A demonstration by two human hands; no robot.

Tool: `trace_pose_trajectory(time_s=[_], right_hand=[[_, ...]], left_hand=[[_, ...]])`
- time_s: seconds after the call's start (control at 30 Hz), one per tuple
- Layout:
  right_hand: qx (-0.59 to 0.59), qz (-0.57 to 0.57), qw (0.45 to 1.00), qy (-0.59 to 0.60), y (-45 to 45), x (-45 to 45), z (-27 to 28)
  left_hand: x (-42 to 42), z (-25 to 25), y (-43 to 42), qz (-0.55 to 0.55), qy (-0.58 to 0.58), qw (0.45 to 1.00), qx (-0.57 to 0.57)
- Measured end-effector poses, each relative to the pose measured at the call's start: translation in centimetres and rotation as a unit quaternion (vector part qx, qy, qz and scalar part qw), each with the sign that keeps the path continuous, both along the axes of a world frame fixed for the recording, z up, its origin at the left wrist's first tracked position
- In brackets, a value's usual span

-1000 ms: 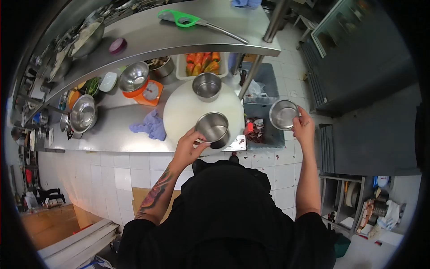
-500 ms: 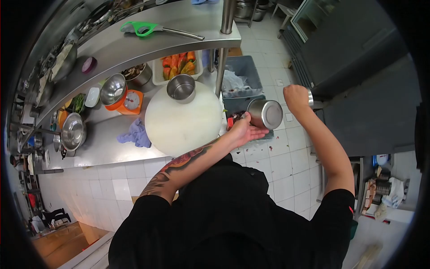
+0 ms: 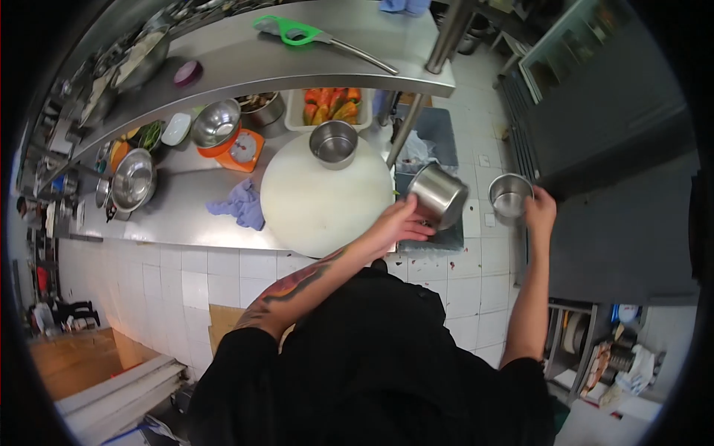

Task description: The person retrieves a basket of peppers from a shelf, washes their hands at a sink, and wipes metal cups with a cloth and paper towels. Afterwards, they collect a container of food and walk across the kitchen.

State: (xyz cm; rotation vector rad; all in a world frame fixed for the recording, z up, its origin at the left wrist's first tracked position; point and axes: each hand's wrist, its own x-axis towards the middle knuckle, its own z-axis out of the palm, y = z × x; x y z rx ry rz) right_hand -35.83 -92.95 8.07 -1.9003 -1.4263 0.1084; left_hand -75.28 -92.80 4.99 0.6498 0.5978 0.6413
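Note:
My left hand [image 3: 401, 225] is closed on a steel pot [image 3: 442, 197], tilted on its side above a dark bin [image 3: 450, 239]. The thumb is at the pot's near end. To the right, my right hand [image 3: 542, 212] grips a second steel pot [image 3: 510, 201] by its rim, its opening towards me. A third, similar pot [image 3: 332, 149] stands upright on the far edge of a round white cutting board [image 3: 316, 208].
On the steel counter [image 3: 182, 201] are a blue cloth [image 3: 242, 204], an orange scale [image 3: 242, 151] and steel bowls. Peppers [image 3: 331, 106] fill a white basket behind the board. A green-handled lighter [image 3: 297, 32] lies on the overhead shelf [image 3: 245, 63]. A grey tub [image 3: 435, 134] stands beyond.
My right hand has moved down and right, and its pot's opening now shows. The pot in my left hand has turned, so its side shows instead of its base. The view has shifted.

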Motion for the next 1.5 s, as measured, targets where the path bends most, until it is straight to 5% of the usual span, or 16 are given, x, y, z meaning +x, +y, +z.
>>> trace_pose_trajectory(time_s=[0.03, 0.07, 0.1, 0.27, 0.4, 0.53, 0.63, 0.73, 0.87, 0.93, 1.03, 1.13, 1.17, 1.23, 1.4, 1.5], right_hand=[[-0.031, -0.013, 0.966, 0.257, -1.4, -1.6, 0.0], [-0.007, -0.003, 0.945, 0.326, -2.5, -4.7, 0.6], [0.016, 0.006, 0.919, 0.395, -3.4, -8.8, 1.3], [-0.149, 0.147, 0.866, 0.454, -2.1, -24.8, -1.6], [-0.157, 0.185, 0.815, 0.526, 0.0, -31.4, -6.1], [-0.169, 0.115, 0.813, 0.545, -2.2, -32.9, -4.0], [-0.204, 0.105, 0.821, 0.523, -4.7, -31.2, -3.9], [-0.310, 0.166, 0.782, 0.515, -6.4, -31.3, -3.5], [-0.351, 0.304, 0.771, 0.436, -6.9, -37.2, -0.9], [-0.326, 0.412, 0.748, 0.405, -6.6, -40.5, -0.9], [-0.243, 0.432, 0.788, 0.365, -6.2, -45.9, 1.0], [-0.157, 0.419, 0.774, 0.448, -5.8, -46.8, 1.7], [-0.102, 0.391, 0.793, 0.457, -5.5, -46.3, 1.6], [-0.063, 0.327, 0.823, 0.460, -5.3, -44.4, 2.2], [0.080, 0.259, 0.842, 0.467, -4.0, -38.5, 6.2], [0.048, 0.254, 0.884, 0.390, -1.8, -35.8, 6.3]], left_hand=[[-2.8, 0.2, -0.6, 0.050, 0.059, 0.993, 0.094], [-6.0, -2.7, -0.7, 0.121, 0.075, 0.970, 0.197], [-10.0, -1.9, -1.2, 0.153, 0.237, 0.898, 0.337], [-21.1, -2.4, -0.4, 0.348, 0.470, 0.708, 0.396], [-23.8, -2.8, 0.8, 0.375, 0.442, 0.735, 0.351], [-29.2, -4.9, 0.0, 0.417, 0.503, 0.676, 0.342], [-34.6, -11.0, -0.4, 0.295, 0.650, 0.535, 0.452], [-36.2, -13.4, -1.2, 0.170, 0.713, 0.513, 0.446], [-37.0, -8.0, -1.5, 0.248, 0.649, 0.617, 0.369], [-36.7, -4.8, -2.3, 0.359, 0.399, 0.788, 0.300], [-32.6, 0.5, -3.7, 0.337, 0.268, 0.865, 0.257], [-27.0, 3.6, -4.8, 0.229, 0.097, 0.941, 0.229], [-25.6, 5.1, -5.0, 0.223, 0.092, 0.943, 0.228], [-23.9, 7.9, -5.3, 0.147, 0.237, 0.858, 0.431], [-24.8, 7.3, -5.3, 0.204, 0.161, 0.881, 0.396], [-25.2, 4.4, -5.3, 0.251, 0.160, 0.922, 0.248]])
